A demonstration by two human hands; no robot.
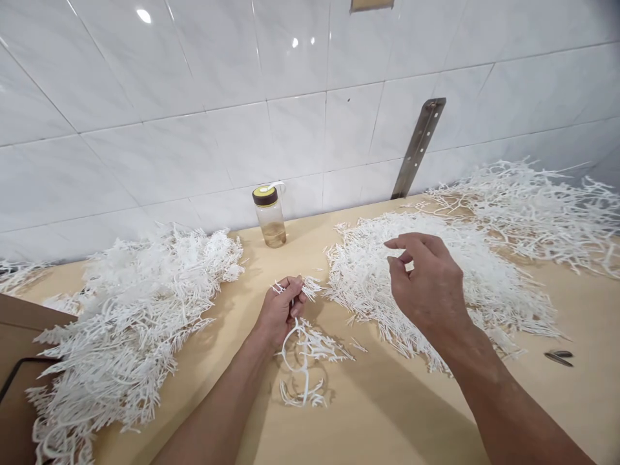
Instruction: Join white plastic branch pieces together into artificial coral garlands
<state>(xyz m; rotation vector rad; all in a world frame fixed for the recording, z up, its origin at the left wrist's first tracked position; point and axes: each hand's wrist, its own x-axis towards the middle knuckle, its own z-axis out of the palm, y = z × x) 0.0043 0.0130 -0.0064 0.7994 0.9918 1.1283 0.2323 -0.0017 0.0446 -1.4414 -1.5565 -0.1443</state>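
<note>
My left hand [283, 307] is closed on a white plastic branch [305, 361], near the middle of the table. The branch's looped stem and small twigs hang below the fingers, and more twig tips stick out above them. My right hand [426, 278] hovers over a wide pile of loose white twig pieces [368, 284]. Its thumb and index finger are bent towards each other with a small gap between their tips, and nothing shows between them. A few small white twig bits [358, 345] lie between the branch and the pile.
A tall heap of white plastic branches [145, 310] covers the left side, beside a brown cardboard box [29, 323]. Bare white stems [542, 206] lie at the back right. A clear bottle [272, 223] stands near the tiled wall. Small dark blades [559, 356] rest on the table [387, 420].
</note>
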